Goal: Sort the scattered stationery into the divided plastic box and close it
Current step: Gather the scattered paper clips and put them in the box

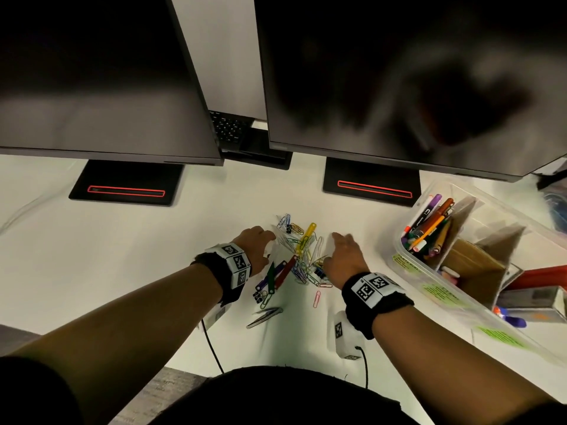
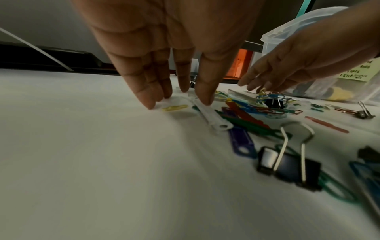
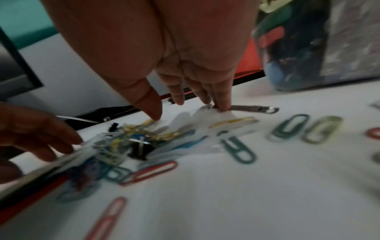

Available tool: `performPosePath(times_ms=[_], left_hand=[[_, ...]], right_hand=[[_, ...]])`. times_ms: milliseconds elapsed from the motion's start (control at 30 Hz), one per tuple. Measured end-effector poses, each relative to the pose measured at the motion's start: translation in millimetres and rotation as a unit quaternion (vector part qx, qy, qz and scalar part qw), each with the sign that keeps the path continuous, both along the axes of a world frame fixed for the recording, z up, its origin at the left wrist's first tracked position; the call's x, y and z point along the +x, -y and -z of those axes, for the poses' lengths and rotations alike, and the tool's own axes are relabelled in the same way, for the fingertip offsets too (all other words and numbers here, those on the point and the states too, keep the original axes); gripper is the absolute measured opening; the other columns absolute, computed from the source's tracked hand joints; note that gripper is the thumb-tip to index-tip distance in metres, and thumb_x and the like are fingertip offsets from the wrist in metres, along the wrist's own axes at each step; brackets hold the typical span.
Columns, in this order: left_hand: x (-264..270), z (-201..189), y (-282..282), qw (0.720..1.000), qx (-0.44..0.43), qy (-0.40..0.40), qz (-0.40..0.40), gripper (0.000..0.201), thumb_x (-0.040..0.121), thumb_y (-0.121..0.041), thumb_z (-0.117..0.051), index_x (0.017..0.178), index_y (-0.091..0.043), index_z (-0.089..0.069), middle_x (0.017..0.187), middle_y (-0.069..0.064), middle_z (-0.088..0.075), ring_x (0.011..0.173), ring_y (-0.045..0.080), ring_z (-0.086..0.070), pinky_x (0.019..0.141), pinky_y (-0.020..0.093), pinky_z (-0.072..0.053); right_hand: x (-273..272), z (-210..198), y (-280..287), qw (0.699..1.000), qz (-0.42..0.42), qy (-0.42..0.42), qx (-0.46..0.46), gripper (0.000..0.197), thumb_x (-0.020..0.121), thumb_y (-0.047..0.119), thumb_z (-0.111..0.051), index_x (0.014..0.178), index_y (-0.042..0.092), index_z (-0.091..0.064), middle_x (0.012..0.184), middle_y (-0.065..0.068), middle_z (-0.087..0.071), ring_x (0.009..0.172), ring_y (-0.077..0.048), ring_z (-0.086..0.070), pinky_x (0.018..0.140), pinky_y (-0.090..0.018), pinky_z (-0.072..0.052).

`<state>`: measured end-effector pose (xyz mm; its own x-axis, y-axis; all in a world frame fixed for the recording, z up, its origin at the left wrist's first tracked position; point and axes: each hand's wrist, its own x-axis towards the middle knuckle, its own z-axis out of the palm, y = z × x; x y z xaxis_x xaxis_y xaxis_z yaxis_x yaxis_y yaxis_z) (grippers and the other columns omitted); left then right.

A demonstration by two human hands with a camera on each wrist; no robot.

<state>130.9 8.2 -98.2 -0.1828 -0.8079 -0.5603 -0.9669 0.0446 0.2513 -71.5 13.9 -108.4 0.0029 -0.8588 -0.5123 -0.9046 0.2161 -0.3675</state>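
A: Where are the hands placed, and is anything held?

B: The left hand [image 1: 256,242] and the right hand [image 1: 345,256] are set on either side of the heap of paper clips [image 1: 302,256], near the middle of the bench [image 1: 122,271]. The fingers of both are kept straight and spread, tips down on the bench; nothing is gripped. A scooping together of the heap is judged to be under way.

A: And the box?

B: The divided plastic box [image 1: 408,262] is seen open by the right edge of the bench, well apart from the heap, with pens [image 1: 429,228] already stood in one compartment.

A: What could be spoiled from here?

B: Loose clips could be pushed outward instead of gathered, since several lie outside the hands: a pink paper clip [image 1: 316,299] and the tweezers [image 1: 265,315] toward the near edge. Tangled wire clips may be lifted in a clump and partly dropped on the way across. The black binder clips [image 2: 287,168] could be swept into the same compartment as the paper clips, so that the sorting is undone.
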Motion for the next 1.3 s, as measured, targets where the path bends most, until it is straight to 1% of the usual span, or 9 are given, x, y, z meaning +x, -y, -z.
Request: performPosePath(times_ms=[67,167,367,500,700,933,1067,1167,1300], left_hand=[[3.1,-0.1,0.0,1.000,0.001,-0.008,-0.018,0.058,0.089,-0.023,-0.057,0.141,-0.019,-0.033,0.141,0.009,-0.039,0.133,0.028,-0.038,0.109,0.036,-0.033],[8.3,-1.7,1.4,0.999,-0.007,-0.023,-0.045,0.049,0.090,-0.023,-0.056,0.136,-0.020,-0.039,0.136,0.008,-0.045,0.127,0.026,-0.044,0.107,0.035,-0.037],[3.1,-8.7,11.1,0.999,-0.023,0.001,0.046,0.056,0.091,-0.012,-0.049,0.142,-0.030,-0.034,0.139,0.006,-0.039,0.131,0.026,-0.036,0.108,0.037,-0.036],[-9.3,-13.8,19.5,0.992,-0.019,0.035,0.122,0.063,0.090,-0.008,-0.048,0.145,-0.032,-0.028,0.145,0.008,-0.030,0.135,0.027,-0.029,0.110,0.040,-0.035],[-13.7,-8.0,30.7,0.984,-0.051,0.059,0.160,0.053,0.090,-0.013,-0.050,0.139,-0.030,-0.038,0.137,0.008,-0.036,0.128,0.026,-0.034,0.104,0.038,-0.039],[-10.9,2.9,32.7,0.992,-0.035,0.042,0.116,0.034,0.092,-0.025,-0.055,0.125,-0.021,-0.051,0.129,0.007,-0.046,0.121,0.026,-0.043,0.098,0.034,-0.039],[-11.0,6.3,26.4,0.990,-0.044,0.065,0.117,0.026,0.092,-0.032,-0.051,0.116,-0.021,-0.054,0.120,0.006,-0.050,0.115,0.025,-0.046,0.091,0.035,-0.041],[-11.6,7.5,24.3,0.991,-0.042,0.074,0.101,0.023,0.092,-0.033,-0.050,0.111,-0.022,-0.055,0.117,0.005,-0.052,0.111,0.025,-0.049,0.090,0.034,-0.040],[-12.3,8.9,21.1,0.988,-0.043,0.096,0.113,0.025,0.094,-0.033,-0.044,0.114,-0.020,-0.051,0.118,0.005,-0.053,0.111,0.025,-0.050,0.093,0.035,-0.038]], right_hand=[[8.0,-4.4,1.9,0.997,-0.002,0.068,-0.027,0.051,0.092,0.010,-0.042,0.141,0.009,-0.031,0.149,-0.015,-0.030,0.137,-0.028,-0.030,0.113,-0.032,-0.026],[14.1,-10.0,14.9,0.992,-0.003,0.098,-0.080,0.045,0.089,0.002,-0.043,0.134,0.010,-0.044,0.140,-0.013,-0.044,0.129,-0.026,-0.041,0.107,-0.028,-0.031],[16.4,-9.6,32.7,0.979,-0.197,-0.007,-0.059,0.062,0.082,-0.010,-0.040,0.135,0.022,-0.047,0.142,-0.009,-0.037,0.129,-0.029,-0.032,0.108,-0.033,-0.032],[13.3,-3.8,35.6,0.971,-0.223,-0.045,-0.072,0.056,0.085,-0.005,-0.041,0.133,0.023,-0.049,0.130,-0.008,-0.043,0.121,-0.027,-0.036,0.101,-0.036,-0.041],[-10.2,6.7,28.2,0.977,-0.182,-0.052,-0.097,0.030,0.092,0.007,-0.045,0.114,0.017,-0.062,0.117,-0.007,-0.053,0.112,-0.026,-0.042,0.091,-0.032,-0.041],[-32.9,6.2,14.8,0.991,-0.109,-0.032,-0.076,0.016,0.088,0.017,-0.057,0.099,0.011,-0.068,0.105,-0.011,-0.062,0.105,-0.030,-0.052,0.089,-0.030,-0.040],[-39.3,-2.3,10.6,0.994,-0.005,0.034,-0.099,0.008,0.088,0.012,-0.058,0.086,0.008,-0.065,0.095,-0.011,-0.066,0.090,-0.027,-0.060,0.075,-0.027,-0.043],[-44.8,-7.9,8.4,0.991,0.061,0.061,-0.100,0.020,0.090,0.010,-0.053,0.071,0.015,-0.050,0.083,-0.008,-0.064,0.076,-0.025,-0.058,0.065,-0.024,-0.040],[-43.2,-8.5,1.4,0.994,0.065,0.027,-0.083,0.010,0.087,0.004,-0.053,0.081,0.013,-0.050,0.095,-0.015,-0.066,0.089,-0.031,-0.061,0.071,-0.027,-0.044]])
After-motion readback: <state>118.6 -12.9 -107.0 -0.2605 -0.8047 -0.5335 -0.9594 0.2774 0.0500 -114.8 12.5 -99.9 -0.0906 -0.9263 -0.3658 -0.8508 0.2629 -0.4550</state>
